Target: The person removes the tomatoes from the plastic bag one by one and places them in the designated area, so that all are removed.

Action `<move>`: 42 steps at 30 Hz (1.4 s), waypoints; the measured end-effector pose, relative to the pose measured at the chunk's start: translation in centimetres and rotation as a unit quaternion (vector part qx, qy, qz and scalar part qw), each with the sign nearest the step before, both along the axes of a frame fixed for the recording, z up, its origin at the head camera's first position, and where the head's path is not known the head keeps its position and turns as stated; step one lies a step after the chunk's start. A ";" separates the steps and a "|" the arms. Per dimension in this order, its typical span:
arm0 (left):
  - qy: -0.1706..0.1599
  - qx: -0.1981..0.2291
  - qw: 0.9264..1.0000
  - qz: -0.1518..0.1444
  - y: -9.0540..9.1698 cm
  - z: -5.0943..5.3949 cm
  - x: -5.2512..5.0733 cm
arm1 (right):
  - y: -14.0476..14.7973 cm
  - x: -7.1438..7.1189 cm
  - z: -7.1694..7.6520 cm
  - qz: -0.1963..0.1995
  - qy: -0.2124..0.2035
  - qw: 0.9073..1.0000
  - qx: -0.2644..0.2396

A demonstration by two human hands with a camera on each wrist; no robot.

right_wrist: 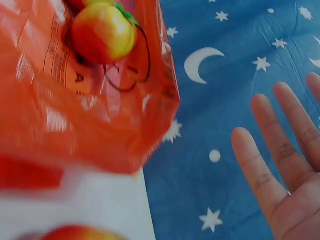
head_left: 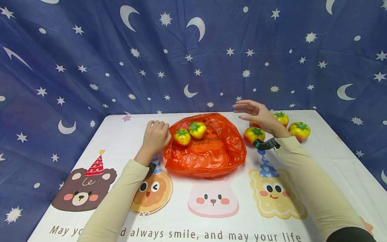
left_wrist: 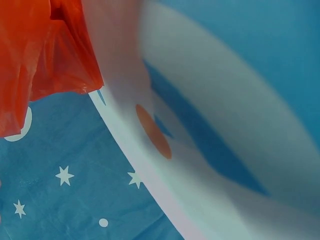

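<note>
A red plastic bag [head_left: 211, 153] lies spread with its mouth wide on the table. Inside it, side by side, are two round yellow-and-red fruits, a left one [head_left: 182, 138] and a right one [head_left: 198, 130], with green leafy tops like tomatoes or persimmons. My left hand [head_left: 156, 135] grips the bag's left rim with curled fingers; the left wrist view is too blurred to show the grip. Above the bag's right side my right hand [head_left: 257, 116] hovers, fingers extended and holding nothing. In the right wrist view its fingers [right_wrist: 280, 150] are spread, apart from the bag [right_wrist: 115, 130].
Several matching fruits stand right of the bag, including a near one [head_left: 254, 135], a far one [head_left: 282, 118] and a rightmost one [head_left: 299, 131]. One is partly hidden behind my right hand. A blue starry curtain [head_left: 217, 50] hangs behind the white printed tablecloth [head_left: 178, 205].
</note>
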State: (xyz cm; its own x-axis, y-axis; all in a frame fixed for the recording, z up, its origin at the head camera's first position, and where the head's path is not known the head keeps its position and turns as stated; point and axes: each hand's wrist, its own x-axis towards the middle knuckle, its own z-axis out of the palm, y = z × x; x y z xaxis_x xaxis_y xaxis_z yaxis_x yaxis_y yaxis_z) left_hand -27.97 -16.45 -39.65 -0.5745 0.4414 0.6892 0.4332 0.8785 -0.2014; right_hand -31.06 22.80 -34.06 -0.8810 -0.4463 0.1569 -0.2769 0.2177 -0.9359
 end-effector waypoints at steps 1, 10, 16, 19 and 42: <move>0.000 0.000 1.000 0.000 0.0 0.0 0.0 | -0.4 -0.1 0.0 0.004 0.000 1.000 0.000; 0.008 0.006 1.000 -0.008 0.0 0.0 0.1 | -3.5 -0.6 -0.4 0.019 0.001 1.000 -0.008; 0.002 0.003 1.000 -0.003 0.0 0.1 0.2 | -5.3 -0.9 -0.9 0.023 0.001 0.999 -0.036; 0.000 0.001 1.000 -0.002 0.0 0.0 0.2 | -6.2 -1.1 -1.4 0.023 -0.006 0.998 -0.053; 0.000 0.003 1.000 -0.001 0.1 0.0 0.2 | -11.0 -1.6 -4.9 -0.019 -0.043 0.998 -0.029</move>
State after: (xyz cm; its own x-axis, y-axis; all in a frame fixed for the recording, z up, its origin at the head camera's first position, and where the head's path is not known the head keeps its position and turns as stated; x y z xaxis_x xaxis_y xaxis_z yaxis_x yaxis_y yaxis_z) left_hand -27.78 -16.37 -39.66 -0.5731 0.4388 0.6921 0.4355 0.8785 -0.1964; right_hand -32.68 11.79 -38.99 -0.9089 -0.4038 0.1043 -0.1873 0.1717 -0.9672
